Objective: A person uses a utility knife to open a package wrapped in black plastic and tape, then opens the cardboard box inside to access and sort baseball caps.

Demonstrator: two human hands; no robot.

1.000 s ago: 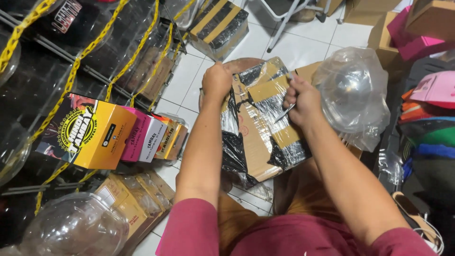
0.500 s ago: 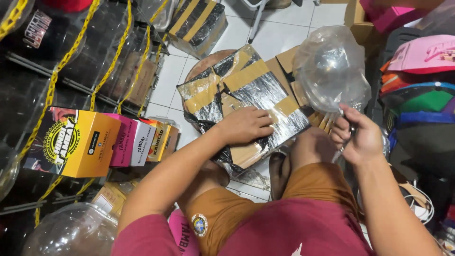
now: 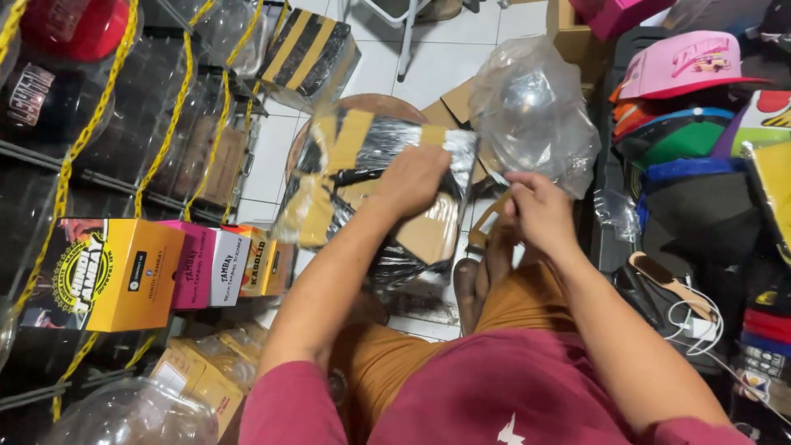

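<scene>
A cardboard package [image 3: 362,165], wrapped in black and silvery plastic with bands of brown tape, lies tilted on a round wooden stool [image 3: 375,103] in front of my knees. My left hand [image 3: 416,177] grips its upper right part, fingers curled over the wrapping. My right hand [image 3: 535,206] is just right of the package, fingers pinched on a small thin tool [image 3: 497,178]; what kind it is I cannot make out. A clear plastic bag with a transparent dome inside [image 3: 531,107] sits behind my right hand.
Wire shelves with a yellow chain [image 3: 74,156] stand at left, holding a yellow box [image 3: 107,272] and pink boxes [image 3: 202,264]. A black-and-yellow box [image 3: 309,53] lies on the tiled floor. Stacked caps [image 3: 684,66] and a white charger with its cable [image 3: 700,325] crowd the right.
My left hand has moved up onto the package's upper right part, and the package has turned. My right hand has come in from the far right, close to the package's edge.
</scene>
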